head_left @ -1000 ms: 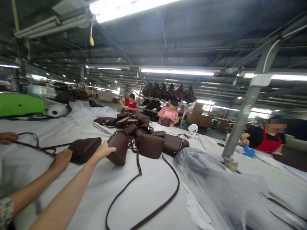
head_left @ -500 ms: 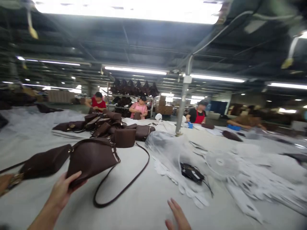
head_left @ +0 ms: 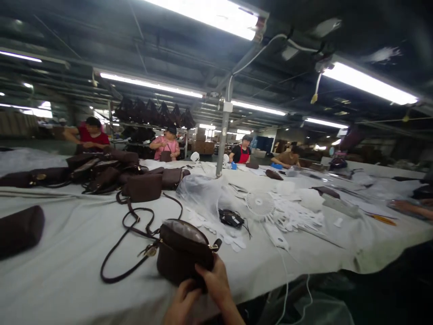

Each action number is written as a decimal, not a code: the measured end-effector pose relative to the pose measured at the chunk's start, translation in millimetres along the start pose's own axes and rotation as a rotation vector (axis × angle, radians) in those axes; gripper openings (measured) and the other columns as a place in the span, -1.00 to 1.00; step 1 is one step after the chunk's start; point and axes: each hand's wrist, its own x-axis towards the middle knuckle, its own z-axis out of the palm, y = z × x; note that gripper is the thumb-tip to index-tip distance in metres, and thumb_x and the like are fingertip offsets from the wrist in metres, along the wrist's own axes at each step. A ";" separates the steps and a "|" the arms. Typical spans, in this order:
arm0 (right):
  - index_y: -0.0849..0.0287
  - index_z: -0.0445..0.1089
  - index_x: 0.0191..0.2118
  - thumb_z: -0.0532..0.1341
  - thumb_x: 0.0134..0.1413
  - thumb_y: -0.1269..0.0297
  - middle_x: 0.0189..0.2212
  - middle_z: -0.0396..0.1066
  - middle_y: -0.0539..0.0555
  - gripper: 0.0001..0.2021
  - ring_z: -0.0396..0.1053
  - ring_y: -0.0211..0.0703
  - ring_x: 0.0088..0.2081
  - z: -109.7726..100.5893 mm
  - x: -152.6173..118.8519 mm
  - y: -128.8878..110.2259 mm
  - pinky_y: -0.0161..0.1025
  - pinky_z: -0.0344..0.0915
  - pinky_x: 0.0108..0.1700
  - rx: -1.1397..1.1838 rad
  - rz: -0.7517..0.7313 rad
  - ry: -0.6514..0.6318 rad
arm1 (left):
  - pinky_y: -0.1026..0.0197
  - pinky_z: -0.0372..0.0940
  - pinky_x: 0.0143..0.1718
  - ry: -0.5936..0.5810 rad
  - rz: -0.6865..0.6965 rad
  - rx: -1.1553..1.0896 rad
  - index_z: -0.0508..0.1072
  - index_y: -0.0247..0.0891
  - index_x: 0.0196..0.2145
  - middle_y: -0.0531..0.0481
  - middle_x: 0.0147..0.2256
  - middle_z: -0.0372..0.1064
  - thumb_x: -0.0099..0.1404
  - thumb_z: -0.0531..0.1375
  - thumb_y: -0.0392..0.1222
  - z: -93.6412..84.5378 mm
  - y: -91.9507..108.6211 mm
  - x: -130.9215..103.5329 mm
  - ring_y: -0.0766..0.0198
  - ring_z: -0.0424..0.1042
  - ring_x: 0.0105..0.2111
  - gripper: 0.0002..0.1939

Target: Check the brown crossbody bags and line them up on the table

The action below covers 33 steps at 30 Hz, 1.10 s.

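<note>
A dark brown bag (head_left: 182,257) stands upright near the table's front edge, its top open and a pale lining showing inside. My left hand (head_left: 184,300) is closed on the bag's lower edge. My right hand (head_left: 216,280) grips its right side, the thumb on the front. A long brown strap (head_left: 113,271) loops out on the table to the left, beside a gold-coloured round tag (head_left: 150,251) hanging at the bag's side.
Behind lies a pile of brown bags (head_left: 101,169); another bag (head_left: 20,230) is at the far left. A post (head_left: 222,140), plastic bag (head_left: 199,192), white fan (head_left: 260,205) and white gloves (head_left: 301,216) stand or lie beyond. Several people work across the table.
The view has swung to the right. The bag in my left hand has come toward the front edge, and its open top now shows. My right hand has closed on it.
</note>
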 end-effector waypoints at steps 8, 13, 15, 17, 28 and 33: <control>0.15 0.46 -0.09 0.40 -0.18 0.19 -0.12 0.52 0.10 -0.55 0.40 0.11 -0.04 -46.3 50.8 -1.6 0.06 0.23 0.11 0.100 -0.111 -0.295 | 0.01 0.29 0.13 0.125 -0.183 -0.026 0.45 -0.17 0.01 -0.22 0.11 0.32 0.22 0.10 -0.33 -56.1 14.3 -8.2 0.05 0.34 0.11 -0.60; 0.12 0.40 0.03 0.43 -0.20 0.17 0.01 0.46 0.10 -0.43 0.33 0.13 0.08 -51.3 74.1 12.3 0.11 0.14 0.20 0.116 -0.044 -0.443 | 0.01 0.35 0.08 0.352 -0.116 0.114 0.45 -0.21 -0.04 -0.20 -0.01 0.40 0.29 0.07 -0.31 -92.3 -2.5 11.1 0.09 0.40 0.03 -0.69; 0.11 0.37 0.06 0.45 -0.23 0.17 0.06 0.43 0.11 -0.37 0.30 0.14 0.12 -49.7 73.4 22.3 0.13 0.11 0.23 0.128 0.005 -0.442 | 0.03 0.37 0.04 0.417 -0.076 0.195 0.46 -0.22 -0.07 -0.18 -0.07 0.41 0.31 0.08 -0.30 -103.4 -5.3 23.4 0.10 0.42 -0.03 -0.73; 0.08 0.34 0.09 0.45 -0.23 0.16 0.09 0.40 0.13 -0.33 0.29 0.15 0.14 -49.4 68.7 31.2 0.13 0.10 0.24 0.144 0.045 -0.440 | 0.02 0.37 0.02 0.467 -0.047 0.284 0.45 -0.23 -0.08 -0.18 -0.08 0.40 0.31 0.10 -0.29 -111.3 -6.9 35.8 0.10 0.42 -0.04 -0.75; 0.10 0.37 0.06 0.31 0.01 0.17 0.03 0.43 0.17 -0.55 0.37 0.05 0.08 -70.0 48.3 46.3 -0.01 0.34 0.06 0.020 -0.030 -0.356 | 0.00 0.36 -0.03 0.349 0.218 0.576 0.37 -0.27 0.04 -0.20 -0.06 0.38 0.34 0.06 -0.25 -119.4 -2.7 105.9 0.04 0.39 -0.06 -0.67; 0.15 0.48 -0.19 0.09 0.17 0.19 -0.27 0.55 0.10 -0.74 0.52 -0.08 -0.26 -105.7 75.5 56.7 -0.19 0.43 -0.20 -0.442 -0.055 -0.019 | 0.01 0.41 -0.10 0.359 0.264 0.585 0.38 -0.21 0.03 -0.18 -0.10 0.37 0.33 0.06 -0.12 -119.5 -18.4 112.2 0.03 0.42 -0.14 -0.65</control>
